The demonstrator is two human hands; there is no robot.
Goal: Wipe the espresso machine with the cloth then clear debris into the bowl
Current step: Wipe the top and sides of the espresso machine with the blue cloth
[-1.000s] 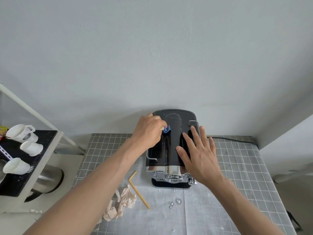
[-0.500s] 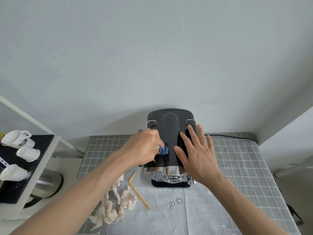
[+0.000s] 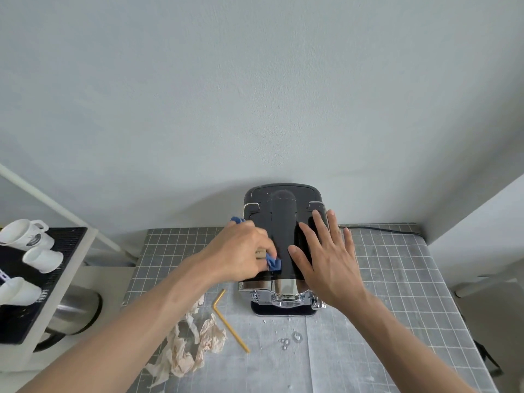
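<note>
The espresso machine point(image 3: 283, 239) is standing against the wall on the gridded table point(image 3: 397, 279); the right hand point(image 3: 326, 256) is lying flat on its top, fingers straight, bracing it; the left hand point(image 3: 241, 248) is gripping the blue cloth point(image 3: 273, 263) against the machine's left top edge; wiping is underway; crumpled paper point(image 3: 187, 347), a bent straw point(image 3: 229, 319) and droplets point(image 3: 289, 338) are lying before the machine, awaiting clearing; no bowl is showing.

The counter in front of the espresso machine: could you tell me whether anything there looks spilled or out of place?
Yes. Crumpled, stained paper and a bent yellow straw litter the grid mat left of the machine's front, and water droplets lie before its base.
</note>
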